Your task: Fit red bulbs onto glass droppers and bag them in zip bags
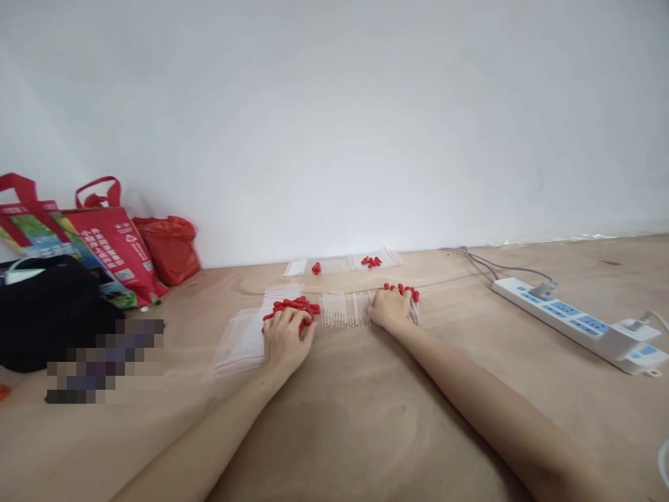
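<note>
My left hand (287, 338) rests on a pile of red caps (295, 305) lying over clear plastic bags (243, 338). Its fingers are bent and somewhat apart, and nothing shows held in them. A row of thin clear tubes (342, 309) lies on the wooden table between my hands. My right hand (389, 307) is at the right end of this row, its fingers curled down over red-capped tubes (415, 300). Whether those fingers grip a tube is hidden. Farther back are more clear tubes (337, 265), with a few red caps (371, 261) on a clear bag.
A white power strip (569, 321) with plugs and grey cables lies on the table (334, 418) at the right. Red shopping bags (118, 244), a red plastic bag (170, 247) and a black cloth item (52, 307) stand at the left. A white wall rises behind.
</note>
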